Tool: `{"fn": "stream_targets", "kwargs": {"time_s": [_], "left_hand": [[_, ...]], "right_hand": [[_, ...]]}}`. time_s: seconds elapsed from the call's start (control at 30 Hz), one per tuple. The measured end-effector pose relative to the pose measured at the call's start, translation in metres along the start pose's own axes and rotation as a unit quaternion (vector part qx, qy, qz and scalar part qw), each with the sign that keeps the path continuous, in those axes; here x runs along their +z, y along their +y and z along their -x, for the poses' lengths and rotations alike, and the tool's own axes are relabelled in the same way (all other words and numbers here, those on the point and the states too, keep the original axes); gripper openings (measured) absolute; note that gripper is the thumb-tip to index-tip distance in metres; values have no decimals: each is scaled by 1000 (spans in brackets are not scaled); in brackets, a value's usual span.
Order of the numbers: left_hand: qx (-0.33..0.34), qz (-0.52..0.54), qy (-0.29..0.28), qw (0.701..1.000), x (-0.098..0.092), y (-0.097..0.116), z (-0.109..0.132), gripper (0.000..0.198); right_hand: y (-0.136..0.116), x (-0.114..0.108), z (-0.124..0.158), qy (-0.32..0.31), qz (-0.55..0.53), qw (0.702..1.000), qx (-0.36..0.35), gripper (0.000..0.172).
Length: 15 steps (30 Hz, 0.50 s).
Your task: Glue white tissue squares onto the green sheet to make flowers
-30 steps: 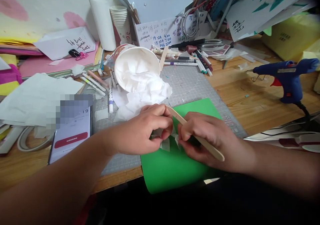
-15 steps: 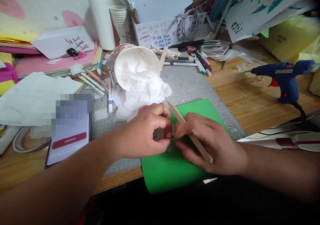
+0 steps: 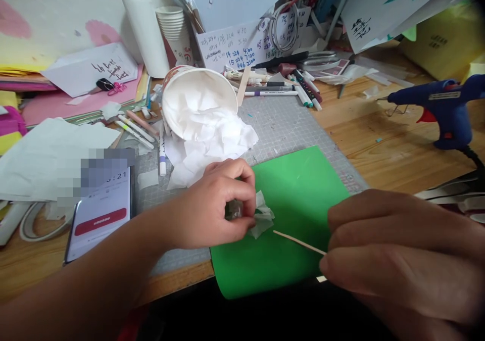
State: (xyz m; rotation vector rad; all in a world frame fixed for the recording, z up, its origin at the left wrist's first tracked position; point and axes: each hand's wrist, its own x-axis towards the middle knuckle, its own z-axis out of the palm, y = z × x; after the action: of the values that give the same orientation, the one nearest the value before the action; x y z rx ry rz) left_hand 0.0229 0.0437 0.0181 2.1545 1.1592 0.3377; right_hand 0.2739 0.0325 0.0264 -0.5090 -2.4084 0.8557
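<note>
My left hand (image 3: 215,204) is curled over the left part of a green paper sheet (image 3: 299,194) and pinches a small crumpled bit of white tissue (image 3: 262,213). My right hand (image 3: 397,252) is close to the camera at the lower right, closed on a flat wooden stick (image 3: 297,241) seen edge-on. The stick's tip points toward the tissue and stops just short of it. The green sheet lies on a grey cutting mat (image 3: 280,124) and hangs over the desk's front edge.
A tipped paper cup (image 3: 197,96) spills white tissue pieces (image 3: 212,144) behind my left hand. A phone (image 3: 100,209) lies at the left, a blue glue gun (image 3: 447,108) at the right. Pens, markers, stacked cups and papers crowd the back of the wooden desk.
My right hand has pulled back from the tissue toward the camera and turned the stick edge-on. My left hand stays on the tissue, which now shows beside its fingers.
</note>
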Motion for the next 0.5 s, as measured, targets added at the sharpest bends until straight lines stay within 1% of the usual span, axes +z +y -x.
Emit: {"fn": "stream_targets", "kwargs": {"time_s": [0.07, 0.1, 0.13, 0.2, 0.33, 0.5], "left_hand": [[8, -3, 2, 1000, 0, 0, 0, 7], [11, -5, 3, 1000, 0, -1, 0, 7], [12, -4, 4, 1000, 0, -1, 0, 7], [12, -2, 5, 1000, 0, -1, -1, 7], [4, 3, 20, 1000, 2, -1, -1, 7], [-9, 13, 30, 999, 2, 1, 0, 4]], "right_hand": [[4, 4, -5, -27, 15, 999, -43, 8], [5, 6, -8, -29, 25, 997, -61, 11], [6, 6, -12, -25, 32, 996, -75, 13], [8, 7, -18, -38, 48, 994, -91, 18], [11, 5, -26, -90, 81, 988, -90, 22], [17, 7, -31, -76, 66, 993, -64, 14]]}}
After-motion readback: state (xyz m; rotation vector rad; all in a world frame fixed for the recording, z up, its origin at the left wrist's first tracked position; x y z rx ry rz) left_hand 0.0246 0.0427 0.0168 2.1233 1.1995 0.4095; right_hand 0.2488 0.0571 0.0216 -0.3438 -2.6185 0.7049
